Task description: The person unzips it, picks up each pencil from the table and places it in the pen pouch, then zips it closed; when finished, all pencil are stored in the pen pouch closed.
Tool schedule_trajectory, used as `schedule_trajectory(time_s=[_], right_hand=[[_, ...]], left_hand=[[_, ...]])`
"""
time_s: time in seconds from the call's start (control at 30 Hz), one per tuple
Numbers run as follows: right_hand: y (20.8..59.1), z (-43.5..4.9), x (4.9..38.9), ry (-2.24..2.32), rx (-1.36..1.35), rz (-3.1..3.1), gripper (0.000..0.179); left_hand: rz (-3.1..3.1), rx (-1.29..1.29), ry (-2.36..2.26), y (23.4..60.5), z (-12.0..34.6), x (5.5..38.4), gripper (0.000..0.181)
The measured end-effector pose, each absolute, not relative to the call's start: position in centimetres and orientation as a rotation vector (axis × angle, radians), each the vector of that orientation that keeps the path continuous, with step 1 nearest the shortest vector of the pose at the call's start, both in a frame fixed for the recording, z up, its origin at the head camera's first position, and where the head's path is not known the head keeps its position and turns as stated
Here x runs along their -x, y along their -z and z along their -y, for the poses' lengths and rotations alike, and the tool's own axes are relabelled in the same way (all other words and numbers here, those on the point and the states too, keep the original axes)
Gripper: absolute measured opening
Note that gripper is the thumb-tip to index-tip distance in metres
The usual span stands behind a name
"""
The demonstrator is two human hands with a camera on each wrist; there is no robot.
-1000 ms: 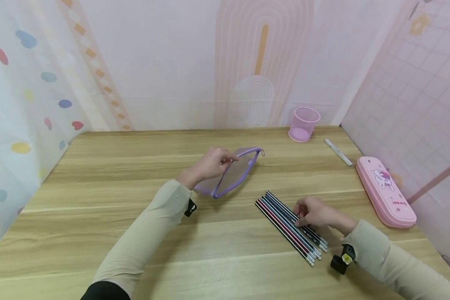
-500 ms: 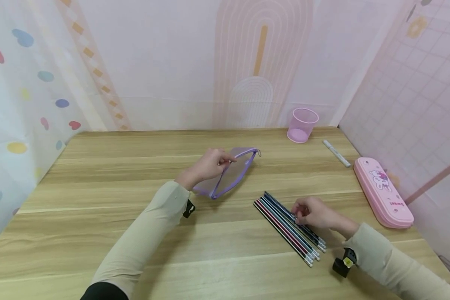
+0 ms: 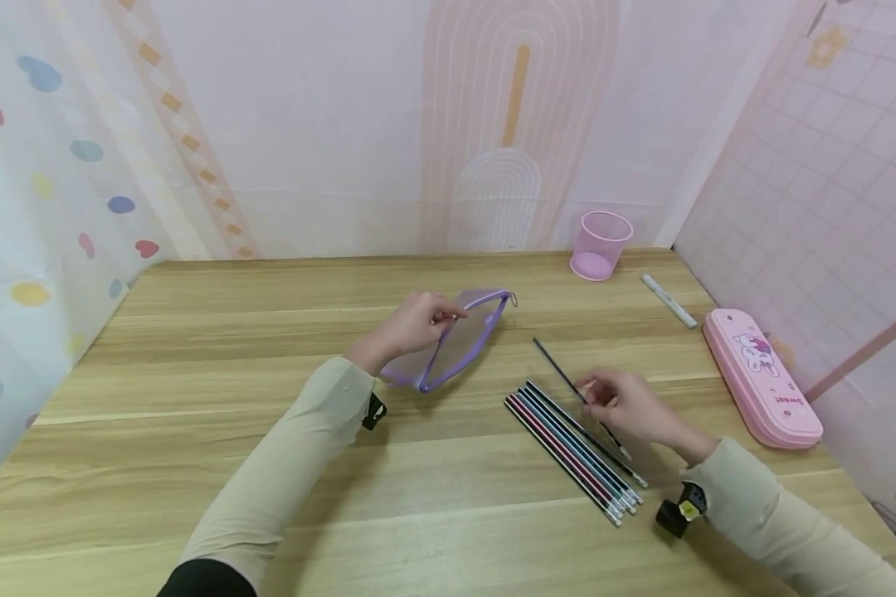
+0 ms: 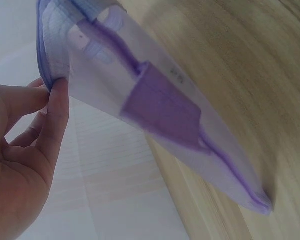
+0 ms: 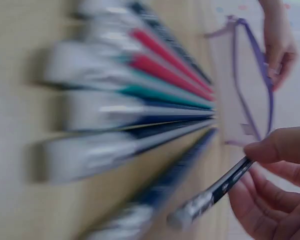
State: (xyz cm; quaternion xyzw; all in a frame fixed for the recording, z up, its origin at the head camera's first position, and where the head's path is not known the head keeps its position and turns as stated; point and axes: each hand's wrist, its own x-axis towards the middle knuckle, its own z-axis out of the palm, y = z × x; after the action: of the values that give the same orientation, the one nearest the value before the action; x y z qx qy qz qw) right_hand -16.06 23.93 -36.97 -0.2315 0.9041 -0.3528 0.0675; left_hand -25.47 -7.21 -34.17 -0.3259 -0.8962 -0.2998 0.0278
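My left hand [image 3: 416, 322] pinches the upper edge of a purple-trimmed, see-through zip pouch [image 4: 162, 107], whose mouth gapes toward the right in the head view. Between thumb and fingers, my right hand [image 3: 629, 405] holds a dark pencil [image 3: 556, 365] by its middle, tilted above the others. Its eraser end [image 5: 189, 212] points back toward the right wrist camera. Under and left of that hand, several pencils [image 3: 575, 460] in black, red, teal and blue lie side by side on the table. One dark pencil [image 5: 162, 182] lies slightly apart from this row.
A pink pencil case [image 3: 763, 377] with a cartoon print lies at the right edge of the wooden table [image 3: 216, 365]. Behind it are a white marker-like stick [image 3: 669, 300] and a pink mesh cup [image 3: 601, 245]. Printed cloth hangs at the back and both sides.
My right hand has lifted one dark pencil off the row and moved it slightly up and away from the others. The left hand keeps its pinch on the pouch.
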Motion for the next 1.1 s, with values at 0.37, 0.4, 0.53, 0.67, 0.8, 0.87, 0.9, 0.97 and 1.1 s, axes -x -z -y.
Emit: schedule_trajectory(time_s=[0.37,0.4,0.53,0.67,0.8,0.87,0.9,0.97,1.1], right_hand=[[35.1,-22.2,17.6,1.488,0.597,-2.642,0.048],[35.2,-21.9,17.6,1.534,0.576,-2.609,0.048],[35.7,-20.6,17.9,1.701,0.467,-2.465,0.051],[36.3,-19.0,18.0,1.810,0.320,-2.358,0.054],[36.6,-17.2,18.1,1.878,0.200,-2.228,0.056],[36.6,-16.4,18.2,1.882,0.179,-2.162,0.057],[36.6,-15.9,18.3,1.877,0.179,-2.134,0.057],[36.6,-15.2,18.6,1.880,0.163,-2.085,0.056],[36.2,-14.0,19.4,1.888,0.093,-2.036,0.052]], left_hand=[[2.740,0.995,0.954,34.1,7.4,25.4,0.024],[2.741,0.991,0.963,34.1,7.4,25.3,0.024],[2.762,0.956,0.991,34.1,7.4,25.2,0.025],[2.783,0.931,1.025,34.3,7.2,25.0,0.025],[2.783,0.909,1.072,34.5,7.0,24.9,0.025],[2.781,0.899,1.090,34.6,6.8,24.9,0.025],[2.781,0.893,1.100,34.6,6.7,24.9,0.025],[2.782,0.887,1.114,34.7,6.5,24.8,0.025],[2.792,0.867,1.130,34.7,6.1,24.6,0.026]])
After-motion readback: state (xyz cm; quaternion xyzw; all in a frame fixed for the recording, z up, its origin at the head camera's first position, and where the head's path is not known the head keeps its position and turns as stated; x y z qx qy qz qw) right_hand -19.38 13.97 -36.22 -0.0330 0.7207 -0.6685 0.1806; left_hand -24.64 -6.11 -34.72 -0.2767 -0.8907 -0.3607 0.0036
